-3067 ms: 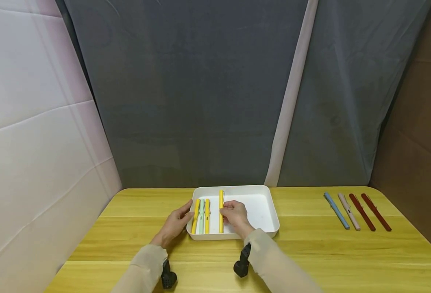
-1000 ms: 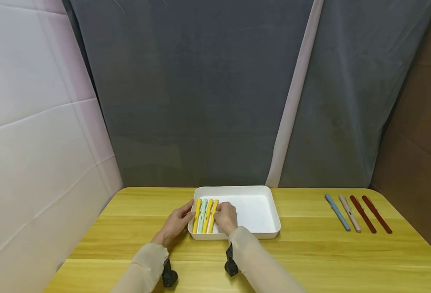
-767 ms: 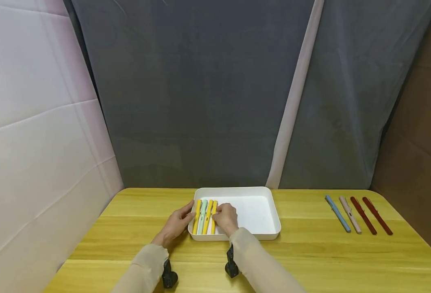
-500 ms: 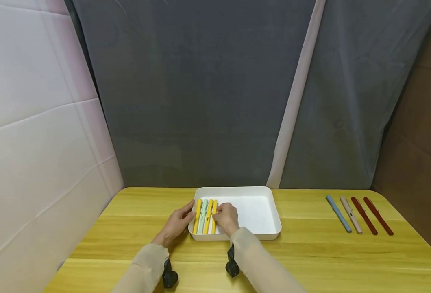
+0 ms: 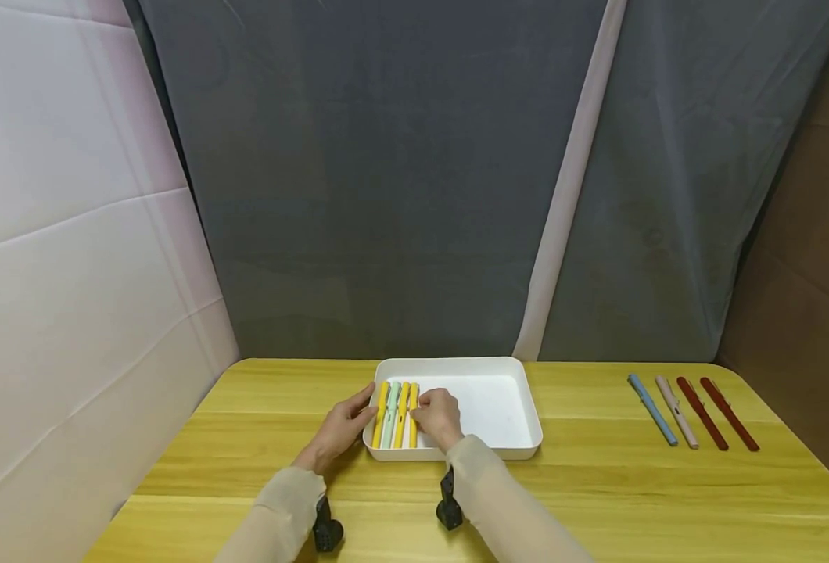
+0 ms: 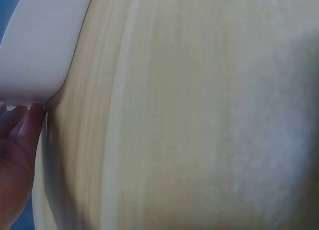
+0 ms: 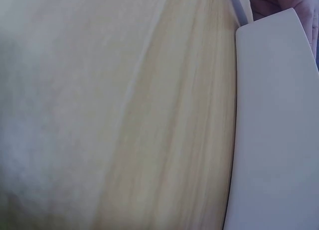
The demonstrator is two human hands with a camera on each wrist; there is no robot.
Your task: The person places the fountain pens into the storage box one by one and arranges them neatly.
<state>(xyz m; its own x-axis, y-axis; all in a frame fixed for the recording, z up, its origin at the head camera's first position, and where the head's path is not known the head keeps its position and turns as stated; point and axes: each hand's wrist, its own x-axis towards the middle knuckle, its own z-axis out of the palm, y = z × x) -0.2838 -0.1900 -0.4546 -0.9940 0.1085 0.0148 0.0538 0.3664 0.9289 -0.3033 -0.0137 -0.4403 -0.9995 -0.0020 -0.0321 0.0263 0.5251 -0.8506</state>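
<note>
A shallow white tray (image 5: 488, 455) stands near the table's far edge. Toward its left side lie capped pens with clips, side by side: a yellow pen (image 5: 381, 416), a mint green pen (image 5: 389, 418), another yellow pen (image 5: 401, 418) and a rightmost yellow pen (image 5: 414, 430). My right hand (image 5: 439, 418) pinches that rightmost pen from its right side with curled fingers. My left hand (image 5: 340, 430) holds the tray's left side, thumb over the rim. Its fingertips (image 6: 35, 113) meet the tray's outer wall in the left wrist view.
At the table's right, a blue pen (image 5: 652, 410), a pinkish pen (image 5: 677, 413), a dark red pen (image 5: 702, 414) and a second dark red pen (image 5: 730, 414) lie slanted in a row. A grey curtain (image 5: 386, 180) hangs behind the wooden table (image 5: 590, 485).
My right hand has brought the rightmost yellow pen left, down beside the others. Over the last second it has straightened slightly, while my left hand stays at the tray.
</note>
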